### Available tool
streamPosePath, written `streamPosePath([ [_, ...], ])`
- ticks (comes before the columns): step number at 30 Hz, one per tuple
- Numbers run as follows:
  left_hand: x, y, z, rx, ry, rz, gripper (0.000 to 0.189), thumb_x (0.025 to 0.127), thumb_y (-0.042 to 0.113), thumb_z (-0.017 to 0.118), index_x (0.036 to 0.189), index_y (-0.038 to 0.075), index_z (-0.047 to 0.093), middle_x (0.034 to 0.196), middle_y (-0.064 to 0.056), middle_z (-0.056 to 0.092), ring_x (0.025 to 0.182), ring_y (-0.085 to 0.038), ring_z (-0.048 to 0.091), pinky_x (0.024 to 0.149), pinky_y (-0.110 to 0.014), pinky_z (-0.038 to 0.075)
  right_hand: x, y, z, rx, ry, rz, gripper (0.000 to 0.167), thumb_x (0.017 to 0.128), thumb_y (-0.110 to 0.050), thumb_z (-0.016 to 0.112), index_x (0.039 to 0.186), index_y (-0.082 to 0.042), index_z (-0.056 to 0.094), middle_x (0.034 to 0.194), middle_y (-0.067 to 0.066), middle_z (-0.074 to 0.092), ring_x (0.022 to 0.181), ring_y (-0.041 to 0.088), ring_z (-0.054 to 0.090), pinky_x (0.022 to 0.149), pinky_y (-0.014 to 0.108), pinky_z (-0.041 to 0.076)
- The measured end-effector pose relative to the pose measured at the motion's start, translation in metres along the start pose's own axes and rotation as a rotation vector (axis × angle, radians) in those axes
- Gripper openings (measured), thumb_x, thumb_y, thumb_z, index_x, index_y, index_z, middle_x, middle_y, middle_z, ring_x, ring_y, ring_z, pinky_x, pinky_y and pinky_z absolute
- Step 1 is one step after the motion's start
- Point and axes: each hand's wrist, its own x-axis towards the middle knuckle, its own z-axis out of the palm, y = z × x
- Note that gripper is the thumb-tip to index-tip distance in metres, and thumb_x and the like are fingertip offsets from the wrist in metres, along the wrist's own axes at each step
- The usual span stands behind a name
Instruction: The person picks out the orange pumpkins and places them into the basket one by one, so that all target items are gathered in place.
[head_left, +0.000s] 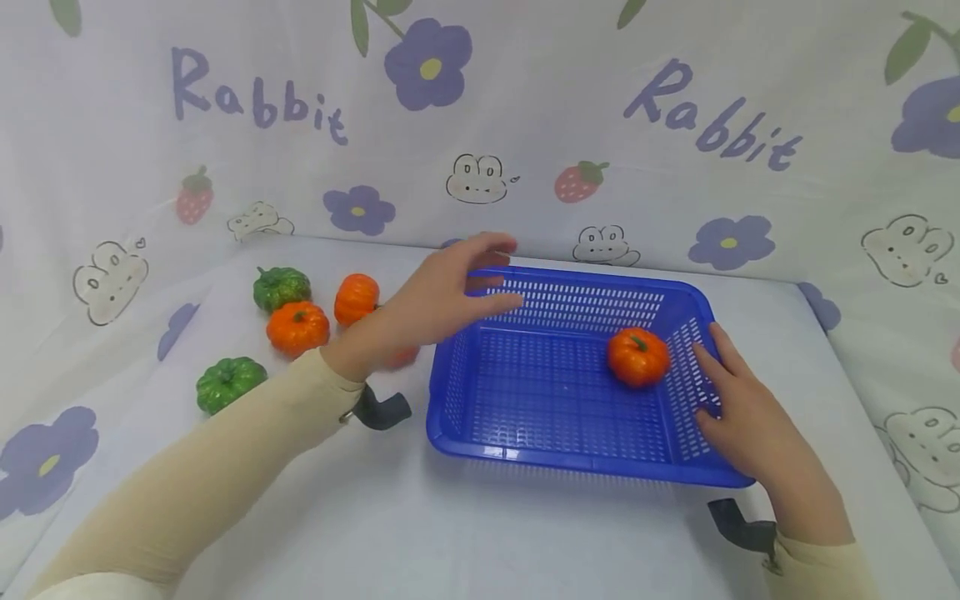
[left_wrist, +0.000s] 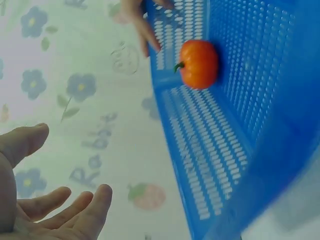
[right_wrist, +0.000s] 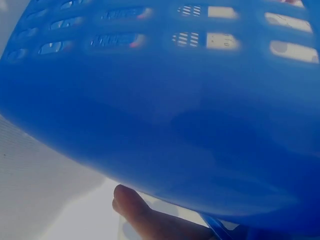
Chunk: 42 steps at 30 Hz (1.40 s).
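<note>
A blue plastic basket (head_left: 570, 392) with slotted walls lies in front of me, an orange pumpkin (head_left: 638, 357) inside it near the right wall. Over the basket's left rim hovers my left hand (head_left: 450, 292), fingers loosely bent and apart, nothing in them; the left wrist view shows the same spread fingers (left_wrist: 95, 210). My right hand (head_left: 742, 408) holds the basket's right rim, thumb and a finger reaching over to the inner side. In the right wrist view the blue wall fills most of the picture, with a fingertip (right_wrist: 130, 200) at its edge.
Left of the basket sit a dark green pumpkin (head_left: 281, 289), a green pumpkin (head_left: 230, 384) and orange ones (head_left: 298, 328), (head_left: 356, 298). A reddish-orange item (head_left: 403, 357) is partly hidden by my left forearm. Behind hangs a rabbit-print cloth (head_left: 525, 125).
</note>
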Motion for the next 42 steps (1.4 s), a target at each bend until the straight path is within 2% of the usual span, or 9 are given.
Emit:
streamPosePath([
  [4, -0.013, -0.009, -0.018, -0.044, 0.083, 0.02, 0.064, 0.102, 0.022, 0.079, 0.159, 0.011, 0.05, 0.158, -0.006, 0.055, 0.142, -0.025, 0.058, 0.113, -0.043, 0.052, -0.002, 0.001, -0.001, -0.001, 0.006, 0.008, 0.082, 0.092, 0.004, 0.068, 0.164, 0.012, 0.029, 0.178, 0.025, -0.001, 0.151, 0.063, 0.025, 0.11, 0.079, 0.033],
  [8, -0.031, -0.02, -0.036, -0.048, 0.144, -0.024, 0.063, 0.103, 0.021, 0.077, 0.159, 0.011, 0.05, 0.158, -0.007, 0.055, 0.141, -0.027, 0.059, 0.112, -0.043, 0.053, -0.003, 0.001, -0.001, 0.014, 0.014, 0.004, 0.082, 0.092, 0.004, 0.068, 0.164, 0.012, 0.029, 0.179, 0.024, -0.001, 0.151, 0.063, 0.025, 0.11, 0.079, 0.033],
  [13, -0.057, -0.041, -0.057, -0.112, 0.22, -0.076, 0.057, 0.105, 0.017, 0.074, 0.157, 0.009, 0.052, 0.156, -0.008, 0.057, 0.141, -0.027, 0.059, 0.111, -0.037, 0.052, -0.002, 0.002, -0.001, 0.022, 0.025, -0.016, 0.082, 0.091, 0.005, 0.067, 0.163, 0.013, 0.03, 0.179, 0.025, 0.001, 0.15, 0.064, 0.027, 0.11, 0.079, 0.033],
  [19, -0.085, -0.069, -0.066, -0.099, 0.301, -0.114, 0.053, 0.108, 0.02, 0.071, 0.157, 0.009, 0.053, 0.155, -0.007, 0.057, 0.146, -0.025, 0.053, 0.111, -0.031, 0.051, -0.004, 0.004, 0.0, 0.028, 0.027, -0.017, 0.082, 0.09, 0.006, 0.068, 0.163, 0.013, 0.031, 0.179, 0.024, 0.001, 0.15, 0.064, 0.028, 0.109, 0.079, 0.034],
  [28, -0.118, -0.098, -0.082, 0.013, 0.418, -0.255, 0.054, 0.109, 0.032, 0.069, 0.158, 0.018, 0.053, 0.154, 0.001, 0.059, 0.145, -0.018, 0.054, 0.116, -0.035, 0.047, -0.002, 0.004, 0.003, 0.039, 0.038, -0.021, 0.083, 0.089, 0.006, 0.068, 0.163, 0.011, 0.032, 0.179, 0.023, 0.002, 0.15, 0.063, 0.029, 0.109, 0.079, 0.035],
  [32, -0.133, -0.109, -0.088, 0.019, 0.452, -0.302, 0.055, 0.109, 0.034, 0.069, 0.159, 0.019, 0.052, 0.153, -0.001, 0.059, 0.146, -0.021, 0.053, 0.118, -0.034, 0.046, -0.002, 0.002, 0.002, 0.037, 0.03, -0.009, 0.084, 0.09, 0.005, 0.07, 0.164, 0.01, 0.031, 0.179, 0.023, 0.001, 0.151, 0.063, 0.028, 0.108, 0.079, 0.035],
  [36, -0.145, -0.119, -0.094, 0.031, 0.485, -0.316, 0.058, 0.109, 0.036, 0.068, 0.16, 0.015, 0.051, 0.155, -0.005, 0.057, 0.148, -0.027, 0.051, 0.115, -0.026, 0.045, -0.003, 0.002, 0.002, 0.024, 0.028, 0.005, 0.086, 0.092, -0.002, 0.076, 0.164, 0.009, 0.031, 0.18, 0.022, 0.0, 0.151, 0.063, 0.028, 0.107, 0.08, 0.035],
  [42, -0.163, -0.131, -0.107, 0.08, 0.474, -0.373, 0.067, 0.109, 0.037, 0.068, 0.165, 0.01, 0.043, 0.163, -0.014, 0.048, 0.151, -0.036, 0.047, 0.104, -0.012, 0.046, -0.003, 0.003, 0.002, 0.006, 0.021, 0.016, 0.089, 0.095, -0.015, 0.08, 0.166, 0.006, 0.03, 0.18, 0.02, -0.002, 0.151, 0.063, 0.028, 0.107, 0.081, 0.036],
])
